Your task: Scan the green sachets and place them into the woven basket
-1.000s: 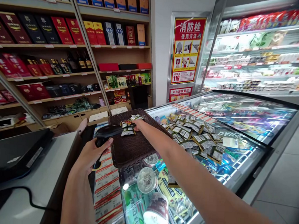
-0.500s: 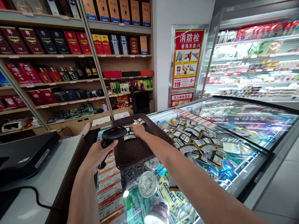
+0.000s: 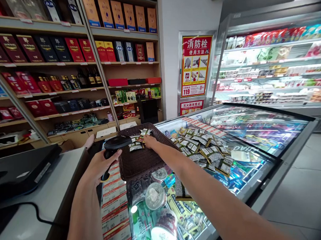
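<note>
So, the left hand point(image 3: 101, 169) is clenched around a black barcode scanner point(image 3: 115, 142), while the right hand point(image 3: 150, 142) rests on a few small sachets point(image 3: 136, 144) in a woven basket point(image 3: 144, 162), though whether it pinches one I cannot tell; more sachets point(image 3: 202, 148) lie spread across the glass freezer lid point(image 3: 258, 127) beside it, so most sit outside the basket

One barcode scanner point(image 3: 115, 142), one woven basket point(image 3: 138, 162)

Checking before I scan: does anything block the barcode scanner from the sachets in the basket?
Nothing visible: the barcode scanner in the left hand sits above the edge of the wicker basket, with a gap to the sachets inside.
</note>
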Tool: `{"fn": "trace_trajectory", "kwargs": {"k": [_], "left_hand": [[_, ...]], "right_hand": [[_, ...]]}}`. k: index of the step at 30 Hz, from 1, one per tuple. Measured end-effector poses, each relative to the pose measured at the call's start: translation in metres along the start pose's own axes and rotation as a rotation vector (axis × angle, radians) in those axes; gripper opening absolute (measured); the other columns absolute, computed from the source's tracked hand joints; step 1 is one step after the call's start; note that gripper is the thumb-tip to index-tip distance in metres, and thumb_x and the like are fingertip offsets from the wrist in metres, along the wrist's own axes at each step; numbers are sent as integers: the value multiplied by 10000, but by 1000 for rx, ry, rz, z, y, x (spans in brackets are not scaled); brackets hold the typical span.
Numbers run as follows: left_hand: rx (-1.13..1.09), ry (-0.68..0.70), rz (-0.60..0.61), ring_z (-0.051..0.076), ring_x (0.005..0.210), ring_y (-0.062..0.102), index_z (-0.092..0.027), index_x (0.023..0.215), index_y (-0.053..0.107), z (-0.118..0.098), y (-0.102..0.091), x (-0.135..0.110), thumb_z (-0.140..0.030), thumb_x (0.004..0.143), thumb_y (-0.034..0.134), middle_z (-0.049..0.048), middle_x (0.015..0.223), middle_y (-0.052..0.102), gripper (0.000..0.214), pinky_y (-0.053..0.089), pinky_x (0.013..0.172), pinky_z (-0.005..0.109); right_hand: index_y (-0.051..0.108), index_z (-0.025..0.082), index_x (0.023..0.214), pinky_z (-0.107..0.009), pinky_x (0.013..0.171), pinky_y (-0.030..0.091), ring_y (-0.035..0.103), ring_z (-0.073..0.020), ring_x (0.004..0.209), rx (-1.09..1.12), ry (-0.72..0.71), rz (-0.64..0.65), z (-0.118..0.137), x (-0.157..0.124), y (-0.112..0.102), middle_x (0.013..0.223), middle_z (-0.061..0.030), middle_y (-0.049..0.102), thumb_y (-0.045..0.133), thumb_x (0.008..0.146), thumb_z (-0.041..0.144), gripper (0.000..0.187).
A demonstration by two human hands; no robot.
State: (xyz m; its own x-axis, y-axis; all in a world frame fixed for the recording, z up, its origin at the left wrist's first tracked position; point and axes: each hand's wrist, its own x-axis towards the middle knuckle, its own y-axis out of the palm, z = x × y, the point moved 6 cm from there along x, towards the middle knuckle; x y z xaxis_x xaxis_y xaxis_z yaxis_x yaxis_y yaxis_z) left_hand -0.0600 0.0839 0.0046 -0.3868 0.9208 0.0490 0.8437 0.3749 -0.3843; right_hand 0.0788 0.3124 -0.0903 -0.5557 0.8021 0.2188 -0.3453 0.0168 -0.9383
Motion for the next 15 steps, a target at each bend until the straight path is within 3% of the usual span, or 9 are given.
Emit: {"fn": "trace_trajectory", "kwargs": {"k": [5,9,12,15], "left_hand": [[-21,-19,-27,127,514,534,-190,754,610,-1,-3,-2,-605,444,878,-31,563,596,583,362,406,194],[-37,-18,-19,126,549,551,-185,764,631,0,0,-1,-585,467,883,-33,587,599,558,396,429,189],[-50,1,3,142,587,591,-189,827,664,-3,6,-2,-586,484,880,-19,636,626,567,388,408,180],[-41,33,32,166,638,641,-191,814,673,-14,18,-8,-601,484,876,8,680,664,564,412,412,181]], "right_hand": [[569,172,1258,-415,937,490,569,-313,1226,-16,50,-36,2,2,-12,1247,-169,636,450,904,94,382],[569,181,1139,-423,856,514,634,-308,1065,231,258,-144,-16,-13,-45,1080,-154,677,423,949,251,249],[547,222,962,-371,793,539,647,-248,922,582,309,-340,-33,-55,-65,917,-72,660,410,952,336,179],[492,243,867,-319,678,567,614,-183,747,1010,309,-458,-49,-117,-69,763,-1,573,449,922,407,178]]}}
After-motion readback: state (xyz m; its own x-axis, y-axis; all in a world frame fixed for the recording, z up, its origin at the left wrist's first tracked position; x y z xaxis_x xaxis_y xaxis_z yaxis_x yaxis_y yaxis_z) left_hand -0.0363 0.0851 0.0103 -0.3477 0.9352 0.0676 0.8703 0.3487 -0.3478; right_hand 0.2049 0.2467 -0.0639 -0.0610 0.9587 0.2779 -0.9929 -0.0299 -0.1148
